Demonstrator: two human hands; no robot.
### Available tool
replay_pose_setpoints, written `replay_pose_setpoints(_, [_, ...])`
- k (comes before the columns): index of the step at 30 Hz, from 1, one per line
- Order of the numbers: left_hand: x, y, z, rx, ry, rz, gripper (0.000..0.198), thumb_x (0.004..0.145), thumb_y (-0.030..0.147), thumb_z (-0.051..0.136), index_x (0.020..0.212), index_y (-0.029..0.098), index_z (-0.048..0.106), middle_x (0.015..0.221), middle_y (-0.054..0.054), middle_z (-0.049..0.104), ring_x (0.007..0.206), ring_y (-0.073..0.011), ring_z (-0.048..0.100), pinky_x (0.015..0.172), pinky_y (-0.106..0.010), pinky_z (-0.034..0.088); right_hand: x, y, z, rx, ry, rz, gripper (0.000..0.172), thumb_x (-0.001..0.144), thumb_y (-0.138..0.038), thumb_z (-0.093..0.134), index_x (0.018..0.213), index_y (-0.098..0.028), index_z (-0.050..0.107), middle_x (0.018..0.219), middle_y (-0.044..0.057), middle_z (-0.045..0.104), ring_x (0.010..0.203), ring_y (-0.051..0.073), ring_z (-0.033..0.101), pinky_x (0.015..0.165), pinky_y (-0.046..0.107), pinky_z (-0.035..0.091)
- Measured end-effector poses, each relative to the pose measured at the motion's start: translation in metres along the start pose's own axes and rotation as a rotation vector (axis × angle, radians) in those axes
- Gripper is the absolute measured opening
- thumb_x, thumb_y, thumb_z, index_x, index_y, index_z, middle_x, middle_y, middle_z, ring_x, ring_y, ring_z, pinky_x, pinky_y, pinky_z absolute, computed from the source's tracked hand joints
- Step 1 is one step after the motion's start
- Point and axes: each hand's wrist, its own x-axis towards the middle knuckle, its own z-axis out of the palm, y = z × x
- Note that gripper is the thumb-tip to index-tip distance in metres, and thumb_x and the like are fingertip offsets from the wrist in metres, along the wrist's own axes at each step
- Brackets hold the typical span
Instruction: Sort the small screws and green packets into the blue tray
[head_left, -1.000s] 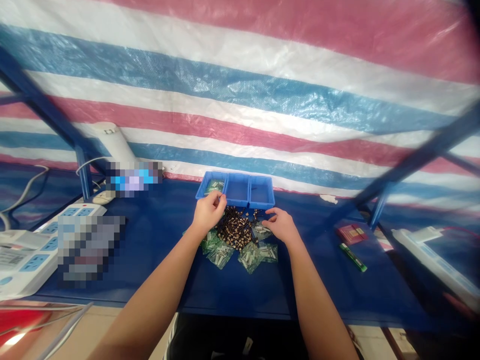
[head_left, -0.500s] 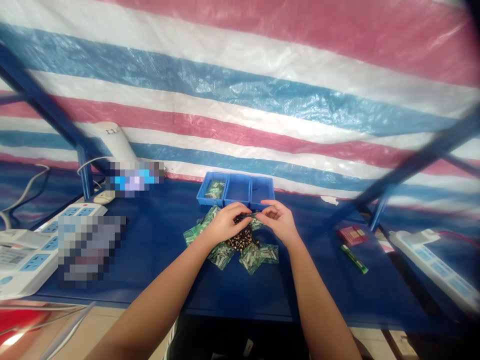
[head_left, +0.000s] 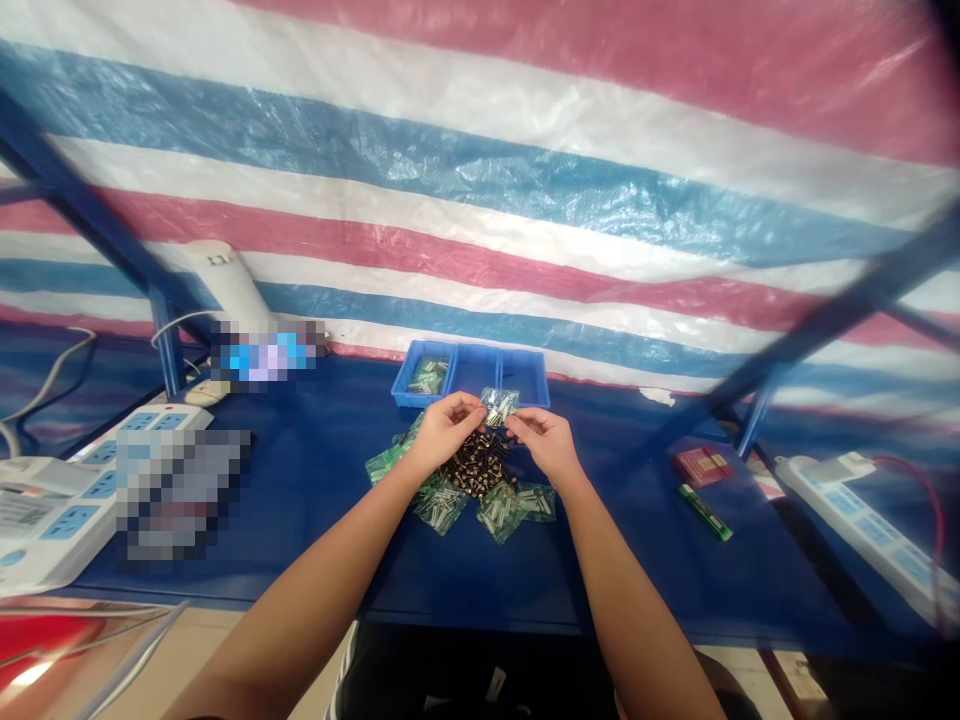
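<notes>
Between my two hands a small clear bag point(head_left: 499, 406) of metal parts is held up, just in front of the blue bins. My left hand point(head_left: 452, 428) pinches its left side, and my right hand point(head_left: 543, 437) pinches its lower right side. Below them lies a pile of dark, brass-coloured screws point(head_left: 478, 465). Several green-tinted bags surround the pile, among them one point(head_left: 440, 505) at its lower left and one point(head_left: 498, 511) at its lower right. Another bag lies in the left compartment of the blue bins point(head_left: 422, 400).
The blue table point(head_left: 480, 590) carries a power strip point(head_left: 97, 490) and a blurred-out object at left. A red box point(head_left: 701, 465) and a green packet point(head_left: 705, 513) lie at right, near another power strip point(head_left: 870, 530). Striped sheeting hangs behind.
The clear bag is now raised and visible between my hands. My right hand has moved slightly down, its fingers closed together on the bag's edge.
</notes>
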Motion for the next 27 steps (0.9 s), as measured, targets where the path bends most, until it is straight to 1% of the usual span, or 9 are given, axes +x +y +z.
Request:
replay_pose_setpoints(1, [0.000,0.000,0.000,-0.013,-0.007,-0.003,0.031,0.079,0.042,0.070,0.094,0.017,0.061,0.077,-0.003,0.068,0.066,-0.0161,0.067,0.060,-0.026,0.050,0.000,0.001,0.001,-0.009,0.005,-0.002,0.035,0.069,-0.047,0.077,0.086,-0.017,0.072,0.072,0.004,0.071,0.065,0.018,0.067,0.062,0.030,0.052])
replay_pose_setpoints(4, [0.000,0.000,0.000,-0.023,-0.013,-0.008,0.030,0.079,0.041,0.071,0.094,0.017,0.062,0.074,-0.002,0.068,0.065,-0.0153,0.066,0.061,-0.026,0.050,-0.001,0.001,0.002,0.000,0.032,-0.012,0.035,0.072,-0.047,0.076,0.089,-0.017,0.072,0.068,0.003,0.070,0.061,0.017,0.065,0.057,0.028,0.050])
replay_pose_setpoints(8, [0.000,-0.001,-0.001,0.002,-0.016,-0.009,0.031,0.079,0.043,0.070,0.093,0.017,0.063,0.075,-0.003,0.069,0.067,-0.0159,0.065,0.060,-0.026,0.050,0.000,0.001,0.002,-0.021,0.045,-0.045,0.034,0.073,-0.047,0.074,0.088,-0.017,0.073,0.069,0.004,0.070,0.062,0.017,0.064,0.058,0.029,0.050])
replay_pose_setpoints(11, [0.000,-0.002,-0.002,0.048,-0.010,0.012,0.029,0.080,0.043,0.069,0.091,0.017,0.064,0.075,-0.003,0.068,0.066,-0.0146,0.062,0.059,-0.025,0.048,0.000,0.002,0.001,-0.061,0.082,-0.072,0.032,0.073,-0.048,0.074,0.085,-0.018,0.075,0.069,0.003,0.070,0.061,0.017,0.062,0.058,0.029,0.050])
replay_pose_setpoints(14, [0.001,-0.001,-0.002,0.088,0.027,0.052,0.027,0.079,0.041,0.070,0.087,0.016,0.067,0.070,-0.001,0.064,0.060,-0.0125,0.057,0.057,-0.024,0.045,0.001,0.003,0.001,-0.070,0.107,-0.107,0.030,0.072,-0.046,0.074,0.083,-0.018,0.075,0.072,0.003,0.071,0.061,0.016,0.060,0.058,0.029,0.049])
replay_pose_setpoints(17, [0.001,0.003,-0.004,0.067,0.025,0.059,0.026,0.078,0.039,0.071,0.087,0.016,0.068,0.063,0.000,0.063,0.058,-0.0133,0.058,0.057,-0.025,0.046,0.001,0.004,0.002,-0.011,0.088,-0.081,0.030,0.072,-0.044,0.075,0.087,-0.018,0.075,0.070,0.003,0.070,0.059,0.016,0.061,0.057,0.029,0.049])
replay_pose_setpoints(20, [0.000,0.007,-0.006,0.020,-0.007,0.063,0.026,0.081,0.039,0.069,0.093,0.016,0.069,0.074,-0.004,0.070,0.068,-0.0171,0.066,0.066,-0.028,0.051,0.000,0.001,0.002,0.081,0.055,-0.056,0.032,0.075,-0.045,0.072,0.094,-0.019,0.076,0.079,0.005,0.074,0.069,0.019,0.066,0.060,0.030,0.052])
replay_pose_setpoints(23, [-0.001,0.009,-0.008,0.059,0.005,0.086,0.025,0.085,0.039,0.064,0.093,0.016,0.070,0.087,-0.007,0.073,0.076,-0.0177,0.067,0.071,-0.029,0.052,-0.001,-0.001,0.002,0.104,0.072,-0.048,0.032,0.078,-0.046,0.069,0.094,-0.020,0.076,0.090,0.007,0.075,0.080,0.022,0.068,0.064,0.031,0.054])
replay_pose_setpoints(27, [0.000,0.003,-0.006,0.077,0.029,0.117,0.022,0.080,0.036,0.070,0.090,0.016,0.070,0.088,-0.007,0.072,0.079,-0.0183,0.067,0.072,-0.029,0.052,-0.003,-0.001,0.002,0.068,0.057,-0.060,0.029,0.072,-0.039,0.076,0.094,-0.020,0.075,0.093,0.006,0.075,0.083,0.021,0.068,0.074,0.034,0.055])
